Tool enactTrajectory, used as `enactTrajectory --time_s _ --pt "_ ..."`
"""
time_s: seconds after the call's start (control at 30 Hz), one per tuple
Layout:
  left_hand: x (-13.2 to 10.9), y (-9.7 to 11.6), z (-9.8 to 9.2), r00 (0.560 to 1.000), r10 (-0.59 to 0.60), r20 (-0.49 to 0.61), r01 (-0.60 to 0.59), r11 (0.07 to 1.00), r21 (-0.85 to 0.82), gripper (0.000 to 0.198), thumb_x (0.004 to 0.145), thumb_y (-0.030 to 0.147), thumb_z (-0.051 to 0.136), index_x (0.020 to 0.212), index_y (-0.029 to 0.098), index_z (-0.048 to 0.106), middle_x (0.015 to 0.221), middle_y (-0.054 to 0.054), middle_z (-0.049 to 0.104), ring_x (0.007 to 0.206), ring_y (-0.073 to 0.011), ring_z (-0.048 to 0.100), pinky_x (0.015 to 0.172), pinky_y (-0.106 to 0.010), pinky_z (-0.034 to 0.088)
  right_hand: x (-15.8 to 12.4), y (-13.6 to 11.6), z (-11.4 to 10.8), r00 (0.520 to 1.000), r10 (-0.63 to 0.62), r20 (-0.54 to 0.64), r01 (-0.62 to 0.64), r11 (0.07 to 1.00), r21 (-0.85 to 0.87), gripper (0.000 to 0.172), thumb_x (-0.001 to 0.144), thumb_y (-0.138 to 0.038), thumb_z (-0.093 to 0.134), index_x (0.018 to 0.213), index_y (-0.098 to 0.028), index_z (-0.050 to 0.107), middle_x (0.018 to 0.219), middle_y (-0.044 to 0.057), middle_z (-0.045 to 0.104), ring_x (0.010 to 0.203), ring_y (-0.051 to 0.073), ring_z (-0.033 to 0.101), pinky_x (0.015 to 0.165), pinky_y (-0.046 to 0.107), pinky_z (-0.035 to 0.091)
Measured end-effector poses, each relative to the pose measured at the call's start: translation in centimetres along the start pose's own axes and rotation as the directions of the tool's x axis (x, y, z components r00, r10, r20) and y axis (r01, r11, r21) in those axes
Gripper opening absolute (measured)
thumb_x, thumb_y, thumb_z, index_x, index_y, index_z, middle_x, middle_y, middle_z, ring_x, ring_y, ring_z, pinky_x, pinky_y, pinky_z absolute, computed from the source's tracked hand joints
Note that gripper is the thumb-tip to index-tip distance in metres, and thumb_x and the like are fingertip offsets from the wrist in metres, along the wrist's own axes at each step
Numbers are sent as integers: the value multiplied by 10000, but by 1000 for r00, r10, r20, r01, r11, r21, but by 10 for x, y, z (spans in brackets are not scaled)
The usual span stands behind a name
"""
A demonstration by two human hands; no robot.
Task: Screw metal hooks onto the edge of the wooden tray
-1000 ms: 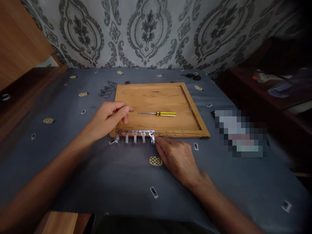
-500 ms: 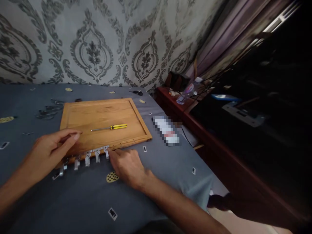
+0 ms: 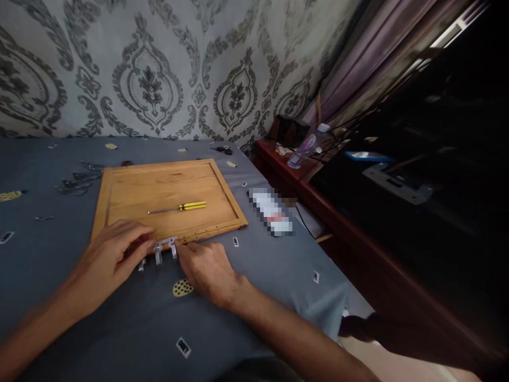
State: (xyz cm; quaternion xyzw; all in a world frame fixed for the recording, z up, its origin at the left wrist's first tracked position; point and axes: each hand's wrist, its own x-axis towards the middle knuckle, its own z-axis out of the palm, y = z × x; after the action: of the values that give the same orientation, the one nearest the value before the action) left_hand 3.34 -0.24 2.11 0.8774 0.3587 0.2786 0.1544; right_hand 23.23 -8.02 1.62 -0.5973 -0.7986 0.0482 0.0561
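- Left hand (image 3: pixel 119 254): over the panel's near edge, thumb and forefinger tips brought close together. Anything pinched there cannot be made out.
- Right hand (image 3: pixel 209 270): knuckles up, fingers curled, its leading fingers at the end of the metal brackets (image 3: pixel 158 253). Fingertips hidden — a grip cannot be confirmed.
- Governing relation: the brackets lie at 3 o'clock from the left hand and 10 o'clock from the right. The visible row runs 8 to 2 o'clock along the panel's near edge, feet toward the person. Right hand nearest the far-right bracket; left thumb beside the leftmost one visible. Any further left are hidden.
- Wooden panel (image 3: pixel 159 183): flat, framed, beyond both hands; small dark spots, apparently holes, in its near edge at 12 o'clock from the right hand.
- Screwdriver (image 3: pixel 193 205): on the panel, at 2 o'clock from the left hand, tip toward 9, yellow-and-black handle toward 3.
- Metal pieces (image 3: pixel 75 183): loose cluster on the blue printed cloth (image 3: pixel 119 339), left of the panel, 11 o'clock from the left hand.
- Pixelated object (image 3: pixel 272 212): right of the panel, between 1 and 2 o'clock from the right hand — contents unreadable.
- Bottle (image 3: pixel 304 151): upright, farther off at 1 o'clock.
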Motion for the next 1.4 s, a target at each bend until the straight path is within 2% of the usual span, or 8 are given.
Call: enactTrajectory --time_s 0.17,0.33,0.43,0.5,0.6,0.7,0.87,1.4 --pt "-3 -5 7 999 47 -26 -46 998 47 349 980 514 433 1026 252 660 1034 -74 718 980 -278 681 839 -447 558 0 2 3 1000 -3 0 3 1000 -11 180 931 -137 475 1012 -203 622 845 16 761 648 148 658 502 335 237" --pt "4 -4 -13 999 34 -25 -32 996 89 274 989 412 443 986 230 647 997 -60 713 950 -251 671 827 -411 535 0 3 5 1000 -2 0 2 1000 -2 185 936 -131 482 1005 -196 641 831 32 763 668 148 661 519 325 253" --pt "5 11 -28 995 18 -101 -7 993 116 216 997 327 465 1019 208 644 955 -41 714 930 -215 666 836 -368 523 1 4 7 1000 -4 -7 4 1000 19 206 935 -112 481 1004 -187 661 843 52 769 703 166 681 539 322 255" --pt "0 31 -29 989 97 -110 -86 992 97 181 1003 264 480 1026 185 642 933 -34 708 899 -180 663 819 -322 518 1 5 8 1000 -2 -14 3 999 33 218 951 -128 479 1045 -189 665 874 55 776 704 168 688 549 320 260" --pt "-18 66 -11 950 310 -30 -308 950 57 186 1019 232 469 1006 168 642 874 -24 697 802 -151 639 751 -294 507 0 5 8 1000 -7 -17 7 999 40 192 955 -154 501 1030 -204 671 887 37 781 693 163 687 552 314 263" --pt "-44 89 18 847 521 101 -526 850 23 178 989 187 495 865 170 622 726 6 633 672 -142 571 650 -317 461 0 3 7 1000 4 -27 -3 1000 21 209 975 -156 470 968 -194 675 858 41 774 684 163 678 558 314 262" --pt "-68 90 50 743 629 228 -650 760 22 45 890 175 628 868 157 595 758 -8 605 714 -174 539 609 -349 399 0 1 6 999 8 -45 -8 1000 -9 238 990 -175 447 940 -181 680 862 54 772 700 150 661 577 306 278" --pt "-69 87 53 755 607 249 -634 772 41 44 873 173 618 860 179 576 796 -7 586 765 -183 524 683 -357 436 0 -3 6 997 7 -73 -12 998 -67 278 993 -191 436 954 -180 711 868 59 785 695 154 672 579 295 288"
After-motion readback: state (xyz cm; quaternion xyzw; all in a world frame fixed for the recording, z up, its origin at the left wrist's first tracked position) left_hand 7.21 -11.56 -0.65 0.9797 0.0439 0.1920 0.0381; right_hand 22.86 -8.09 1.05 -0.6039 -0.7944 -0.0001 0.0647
